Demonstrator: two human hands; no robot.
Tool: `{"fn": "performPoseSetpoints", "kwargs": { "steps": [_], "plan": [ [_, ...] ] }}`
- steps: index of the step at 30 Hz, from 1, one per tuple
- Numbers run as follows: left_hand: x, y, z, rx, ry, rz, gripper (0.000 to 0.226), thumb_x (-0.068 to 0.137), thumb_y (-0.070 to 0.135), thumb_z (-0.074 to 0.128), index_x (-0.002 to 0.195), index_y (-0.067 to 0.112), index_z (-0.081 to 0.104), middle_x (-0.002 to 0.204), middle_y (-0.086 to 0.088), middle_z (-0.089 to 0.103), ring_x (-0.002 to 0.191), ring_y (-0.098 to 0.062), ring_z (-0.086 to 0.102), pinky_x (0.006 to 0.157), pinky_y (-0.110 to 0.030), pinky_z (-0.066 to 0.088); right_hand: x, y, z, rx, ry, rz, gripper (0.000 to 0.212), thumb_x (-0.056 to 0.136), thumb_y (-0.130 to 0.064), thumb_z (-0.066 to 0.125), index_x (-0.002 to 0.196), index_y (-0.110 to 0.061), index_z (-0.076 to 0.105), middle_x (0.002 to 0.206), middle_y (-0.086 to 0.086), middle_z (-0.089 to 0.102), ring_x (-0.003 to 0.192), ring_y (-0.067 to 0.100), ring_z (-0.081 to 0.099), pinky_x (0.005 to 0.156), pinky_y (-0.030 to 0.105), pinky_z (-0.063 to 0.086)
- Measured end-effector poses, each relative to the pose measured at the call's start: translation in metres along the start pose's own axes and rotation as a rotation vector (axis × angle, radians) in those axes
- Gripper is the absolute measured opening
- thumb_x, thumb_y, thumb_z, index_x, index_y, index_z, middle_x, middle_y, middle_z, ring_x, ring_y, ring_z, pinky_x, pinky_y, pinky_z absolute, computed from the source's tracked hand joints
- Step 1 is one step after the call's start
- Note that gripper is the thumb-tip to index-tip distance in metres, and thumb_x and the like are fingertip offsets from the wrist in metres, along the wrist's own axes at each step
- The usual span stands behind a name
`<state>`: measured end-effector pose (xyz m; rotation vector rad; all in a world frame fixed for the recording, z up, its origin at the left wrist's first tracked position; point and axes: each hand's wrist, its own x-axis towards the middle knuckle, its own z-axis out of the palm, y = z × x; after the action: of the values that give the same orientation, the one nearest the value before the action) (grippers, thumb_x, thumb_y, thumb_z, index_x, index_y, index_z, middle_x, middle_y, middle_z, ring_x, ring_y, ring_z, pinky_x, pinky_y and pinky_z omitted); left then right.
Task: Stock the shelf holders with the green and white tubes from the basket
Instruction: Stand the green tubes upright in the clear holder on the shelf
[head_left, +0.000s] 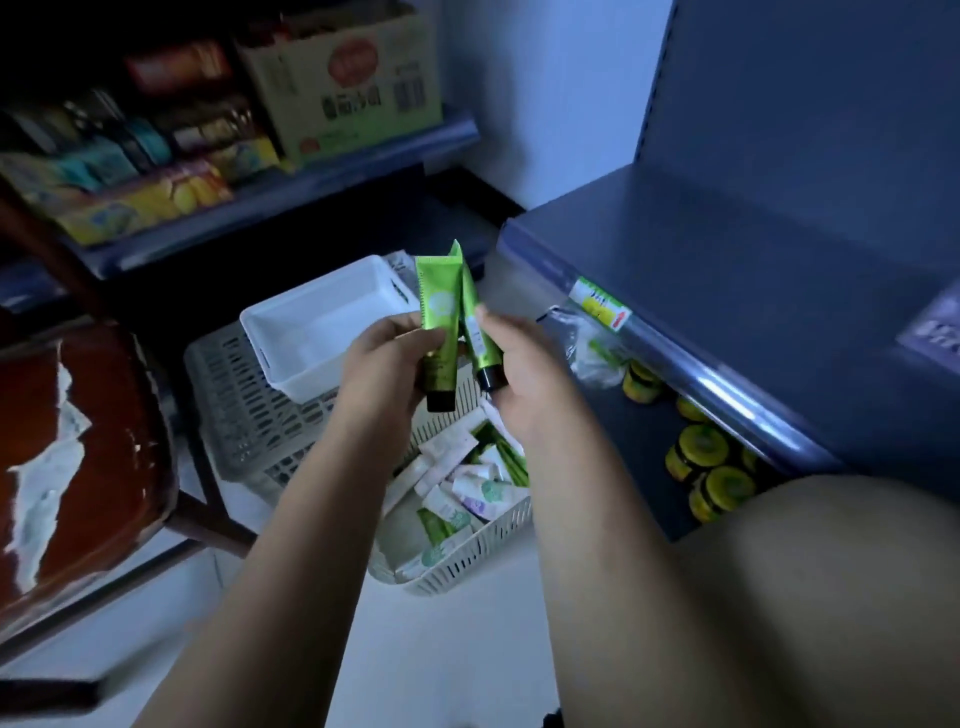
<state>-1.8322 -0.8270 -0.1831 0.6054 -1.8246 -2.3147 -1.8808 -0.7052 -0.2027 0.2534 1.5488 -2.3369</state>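
- Green tube (440, 322) is standing upright, black cap down, in left hand (387, 364); fingers are curling round its lower half.
- Second green tube (474, 332) is tilting just beside it; right hand (524, 374) is clamping it, thumb pressing its side.
- Both are hovering above white basket (467, 566), which is holding more green and white tubes (467, 480).
- White tray (322, 322) is sitting on grey crate (244, 415), left of the hands.

Shop, stocked shelves (311, 183), shelf-edge price label (598, 304)
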Motion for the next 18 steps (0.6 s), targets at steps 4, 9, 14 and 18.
{"fn": "performPoseSetpoints", "kwargs": {
  "steps": [4, 9, 14, 18],
  "plan": [
    [-0.020, 0.016, 0.039, -0.003, -0.127, 0.034, 0.014, 0.093, 0.002, 0.063, 0.086, 0.013, 0.064, 0.083, -0.014, 0.069, 0.074, -0.029, 0.069, 0.055, -0.028, 0.053, -0.031, -0.041, -0.031, 0.032, -0.003, -0.144, 0.013, 0.088, -0.006, 0.073, 0.095, -0.016, 0.076, 0.091, 0.011, 0.075, 0.080, 0.026, 0.069, 0.069, 0.034, 0.054],
    [-0.041, 0.025, 0.100, -0.030, -0.273, 0.088, 0.008, 0.093, 0.004, 0.063, 0.097, 0.011, 0.066, 0.089, -0.022, 0.064, 0.079, -0.032, 0.059, 0.060, -0.035, 0.050, -0.068, -0.090, -0.082, -0.032, 0.079, -0.302, 0.015, 0.084, -0.003, 0.076, 0.097, -0.010, 0.074, 0.086, 0.006, 0.073, 0.081, 0.021, 0.069, 0.077, 0.041, 0.058],
    [-0.072, 0.024, 0.166, -0.044, -0.413, 0.099, 0.024, 0.085, 0.013, 0.070, 0.107, 0.005, 0.068, 0.101, -0.026, 0.069, 0.087, -0.034, 0.063, 0.076, -0.048, 0.048, -0.118, -0.127, -0.143, -0.046, 0.276, -0.446, 0.020, 0.084, -0.011, 0.080, 0.101, -0.007, 0.069, 0.086, 0.004, 0.069, 0.083, 0.020, 0.067, 0.083, 0.048, 0.057],
    [-0.107, 0.023, 0.215, -0.035, -0.564, 0.123, 0.022, 0.087, 0.012, 0.069, 0.109, 0.007, 0.068, 0.105, -0.029, 0.070, 0.090, -0.032, 0.066, 0.077, -0.044, 0.050, -0.165, -0.147, -0.191, -0.113, 0.418, -0.542, 0.017, 0.085, -0.018, 0.080, 0.099, -0.013, 0.070, 0.086, -0.001, 0.072, 0.083, 0.014, 0.067, 0.076, 0.037, 0.051]
  ]
}}
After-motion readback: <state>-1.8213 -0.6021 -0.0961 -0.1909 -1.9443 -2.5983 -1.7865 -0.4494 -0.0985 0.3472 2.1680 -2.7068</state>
